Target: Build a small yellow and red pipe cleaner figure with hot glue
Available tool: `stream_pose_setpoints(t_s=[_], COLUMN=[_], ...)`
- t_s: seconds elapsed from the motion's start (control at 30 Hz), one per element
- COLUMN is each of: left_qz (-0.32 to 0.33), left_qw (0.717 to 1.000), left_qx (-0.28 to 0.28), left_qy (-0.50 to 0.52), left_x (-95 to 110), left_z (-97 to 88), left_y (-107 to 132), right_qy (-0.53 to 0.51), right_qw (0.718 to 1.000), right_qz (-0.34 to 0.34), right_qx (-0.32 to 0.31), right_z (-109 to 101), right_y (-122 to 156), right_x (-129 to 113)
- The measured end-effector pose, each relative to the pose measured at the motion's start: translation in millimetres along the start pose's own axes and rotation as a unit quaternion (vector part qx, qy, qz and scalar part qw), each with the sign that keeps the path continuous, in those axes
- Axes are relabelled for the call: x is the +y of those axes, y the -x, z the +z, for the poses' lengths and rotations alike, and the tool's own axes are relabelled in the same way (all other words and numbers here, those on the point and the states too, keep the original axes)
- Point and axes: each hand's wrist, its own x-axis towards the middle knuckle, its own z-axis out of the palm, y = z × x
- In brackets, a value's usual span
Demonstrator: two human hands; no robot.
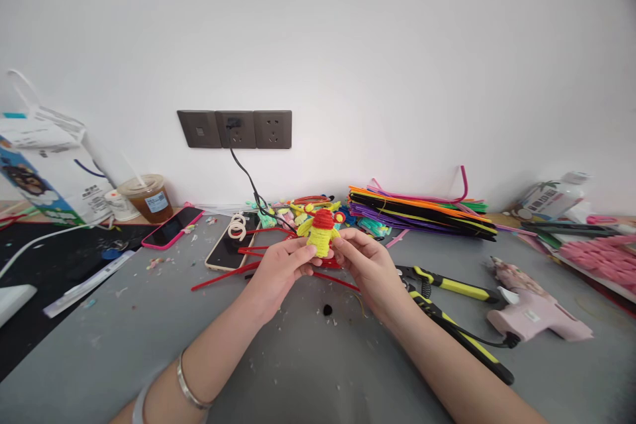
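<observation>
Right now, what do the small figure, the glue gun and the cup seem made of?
Small figure: probably pipe cleaner, fuzzy, in wound yellow and red rows. Glue gun: likely matt pink plastic, smoothly moulded. Cup: clear, glossy, probably plastic; the brown drink shows through.

The small figure [320, 240] shows a yellow body beneath a red head, while the loose stems [221, 279] are plain red. The stem bundle [422, 215] is striped lengthwise in orange, black, yellow and purple; the pliers [457, 285] bear black-and-yellow handles, and the glue gun [536, 313] is pale pink. The worktop [288, 364] is grey, the wall [377, 66] white, the socket panel [248, 130] dark brown, the drink [140, 206] amber, and the hot-pink-cased phone [173, 228] black-faced.
</observation>
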Motion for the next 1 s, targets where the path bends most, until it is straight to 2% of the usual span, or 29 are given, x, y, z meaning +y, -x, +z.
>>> stream_pose_setpoints(t_s=[0.37, 0.57, 0.73, 1.0], left_qz=[0.006, 0.005, 0.009, 0.042], left_qw=[1.0, 0.995, 0.983, 0.979], left_qx=[0.007, 0.035, 0.074, 0.086], left_qy=[0.019, 0.094, 0.17, 0.178], left_x=[2, 5, 5, -2], left_z=[1.4, 2.3, -6.1, -17.7], left_y=[1, 0, -6, -14], right_qy=[-0.003, -0.02, -0.017, 0.002], right_qw=[1.0, 0.999, 0.999, 0.998], right_qz=[-0.005, 0.037, 0.025, -0.004], right_qx=[0.005, -0.023, -0.03, -0.07], right_z=[2, 6, 8, 10], right_y=[2, 2, 2, 3], right_x=[-4, -6, -4, 6])
